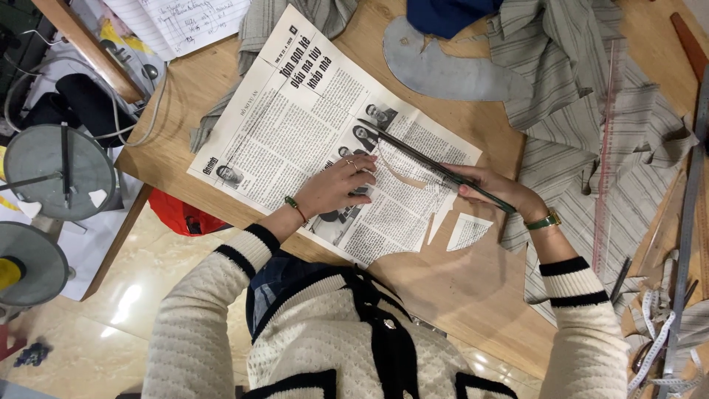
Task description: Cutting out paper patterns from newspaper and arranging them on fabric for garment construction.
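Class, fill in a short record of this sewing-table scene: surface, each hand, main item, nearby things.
Surface: wooden table
Left hand: pressed flat on the printed newspaper sheet
Right hand: holds long dark scissors, blades over the sheet
Cut piece: small newspaper offcut beside the sheet
Nearby: striped grey fabric, grey curved pattern piece

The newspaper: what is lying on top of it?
On the newspaper rest the left hand and a long dark ruler, held by the right hand. Print beneath them is hidden.

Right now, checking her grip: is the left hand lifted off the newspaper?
No, the left hand lies flat on the newspaper, pressing it to the table.
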